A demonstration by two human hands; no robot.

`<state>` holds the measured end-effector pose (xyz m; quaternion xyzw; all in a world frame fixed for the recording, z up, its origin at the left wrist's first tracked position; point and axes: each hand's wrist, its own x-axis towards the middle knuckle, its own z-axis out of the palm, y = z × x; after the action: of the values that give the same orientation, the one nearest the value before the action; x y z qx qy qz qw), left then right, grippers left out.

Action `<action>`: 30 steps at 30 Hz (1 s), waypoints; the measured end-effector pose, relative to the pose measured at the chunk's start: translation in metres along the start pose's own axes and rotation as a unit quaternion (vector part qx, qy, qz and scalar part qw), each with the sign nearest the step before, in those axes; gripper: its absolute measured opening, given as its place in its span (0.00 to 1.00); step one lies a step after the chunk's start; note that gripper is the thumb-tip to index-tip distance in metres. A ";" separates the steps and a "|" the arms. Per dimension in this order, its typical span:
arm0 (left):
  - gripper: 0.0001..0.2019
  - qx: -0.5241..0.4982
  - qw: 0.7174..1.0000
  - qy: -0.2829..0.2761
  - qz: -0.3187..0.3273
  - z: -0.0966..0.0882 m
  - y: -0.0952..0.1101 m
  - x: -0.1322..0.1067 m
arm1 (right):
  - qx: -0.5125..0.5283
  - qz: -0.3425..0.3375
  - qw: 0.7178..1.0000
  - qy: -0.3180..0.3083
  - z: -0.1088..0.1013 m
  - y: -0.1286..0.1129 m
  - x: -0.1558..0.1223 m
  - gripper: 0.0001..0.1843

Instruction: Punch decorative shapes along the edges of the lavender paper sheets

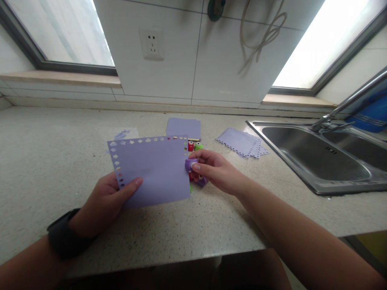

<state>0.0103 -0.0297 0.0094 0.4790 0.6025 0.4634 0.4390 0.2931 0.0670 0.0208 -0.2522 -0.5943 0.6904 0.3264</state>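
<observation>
A purple sheet of paper (pixel 154 169) is held up over the counter, with small shapes punched along its top, left and upper right edges. My left hand (pixel 113 197) grips its lower left side, thumb on the front. At the right edge, my right hand (pixel 214 169) is closed on a purple craft punch (pixel 190 164), which sits on the paper's margin. Behind the sheet stand a red punch (pixel 190 146) and a green punch (pixel 198 146). Another purple punch (pixel 201 181) lies below my right hand, and more punches are partly hidden there.
A stack of plain purple paper (pixel 184 128) lies farther back on the counter (pixel 60 169). Several edge-punched purple sheets (pixel 238 141) are fanned out beside the steel sink (pixel 314 157). Purple paper scraps (pixel 122 134) lie at the back left. A faucet (pixel 329 119) stands at the sink.
</observation>
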 end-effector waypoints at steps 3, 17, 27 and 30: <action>0.15 0.008 1.000 -0.005 0.004 0.000 0.002 0.000 | -0.005 0.003 1.000 -0.001 0.000 0.000 0.000 0.16; 0.15 0.051 0.999 0.007 0.019 0.000 0.003 -0.001 | 0.001 0.012 1.000 0.004 0.001 0.002 0.000 0.17; 0.13 0.076 0.996 -0.006 0.037 -0.004 -0.002 -0.001 | 0.020 0.019 1.000 0.008 0.007 0.000 0.000 0.17; 0.14 0.078 0.996 -0.007 0.037 -0.003 -0.002 -0.001 | 0.024 0.027 0.999 0.014 0.005 0.002 0.000 0.19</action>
<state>0.0071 -0.0314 0.0085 0.5369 0.6156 0.4276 0.3872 0.2887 0.0638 0.0193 -0.2696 -0.5661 0.7094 0.3218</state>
